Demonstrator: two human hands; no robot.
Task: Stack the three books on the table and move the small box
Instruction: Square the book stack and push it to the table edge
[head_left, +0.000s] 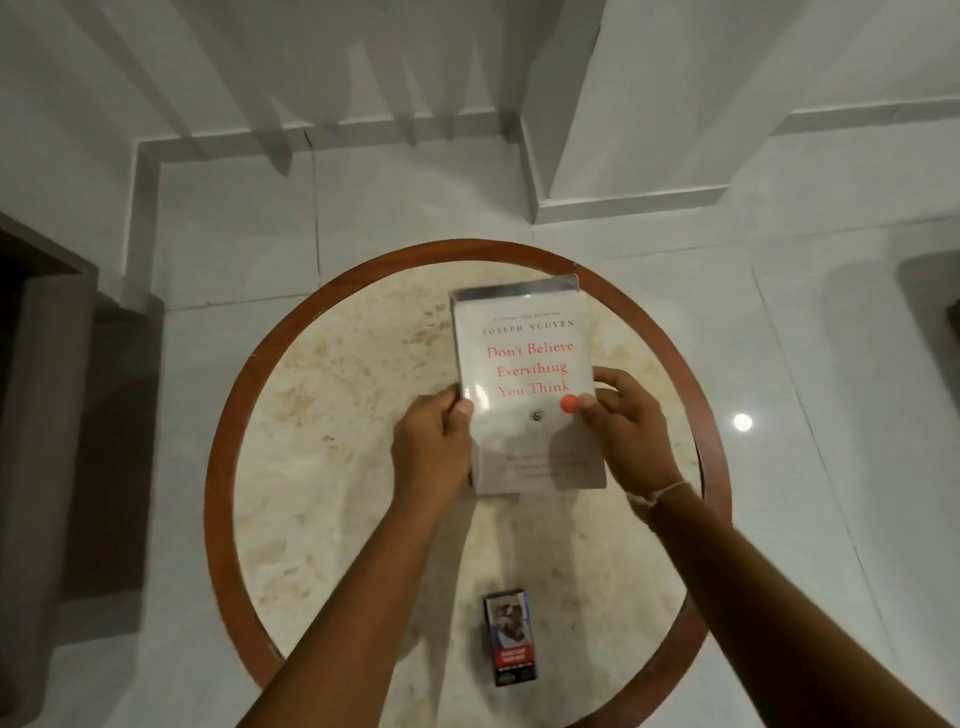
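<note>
A white book (524, 358) with red title lettering lies on top of a stack on the round table (332, 415). A darker book's edge (514, 290) shows beyond its far end; any other book beneath is hidden. My left hand (434, 447) grips the white book's left edge, thumb on the cover. On the right edge my right hand (626, 426) holds it the same way. The small box (509, 639), dark blue with a picture and a red label, stands near the table's front edge, between my forearms and apart from both hands.
The table has a marbled beige top and a brown wooden rim (218, 467). It stands on a glossy white tiled floor (810, 364). A white wall corner (623, 197) rises behind it, and dark furniture (47, 415) sits at the left.
</note>
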